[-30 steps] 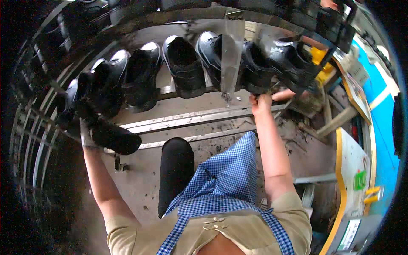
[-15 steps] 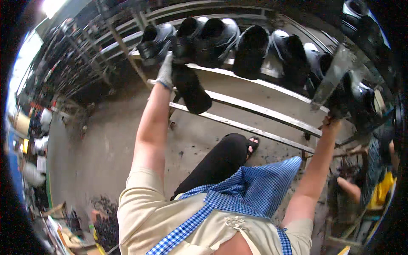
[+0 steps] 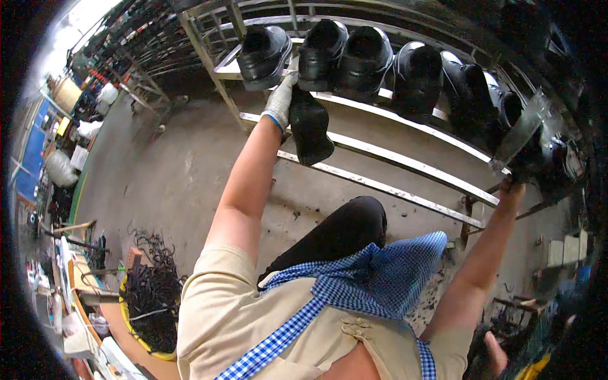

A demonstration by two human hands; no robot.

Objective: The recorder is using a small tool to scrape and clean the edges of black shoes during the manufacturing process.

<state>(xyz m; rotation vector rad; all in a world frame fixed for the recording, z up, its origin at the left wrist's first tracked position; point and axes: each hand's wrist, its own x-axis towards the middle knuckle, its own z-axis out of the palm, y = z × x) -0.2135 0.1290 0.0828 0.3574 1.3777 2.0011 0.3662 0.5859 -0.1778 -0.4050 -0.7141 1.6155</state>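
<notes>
My left hand (image 3: 279,103) wears a pale knit glove and reaches up to a metal shoe rack (image 3: 405,116). Its fingers, partly hidden, are closed at the edge of a black shoe (image 3: 310,132) that hangs tilted below the top rails, dark underside toward me. Directly above it stands another black shoe (image 3: 320,60), in a row with a black shoe (image 3: 263,60) at the left end and several more to the right. My bare right hand (image 3: 512,190) is closed by the rack's right end, beneath dark, shiny shapes; what it grips is hidden.
Lower rails of the rack cross above the grey floor (image 3: 183,171). At lower left, a yellow-rimmed container (image 3: 151,310) holds dark strips. A translucent sheet (image 3: 520,130) hangs near the rack's right end. Another person's bare limb (image 3: 495,354) shows at lower right.
The rack and its shoes have shifted right in the picture, along with my left hand and the tilted shoe. The other person has slid lower in view. Both hands keep their places at the rack.
</notes>
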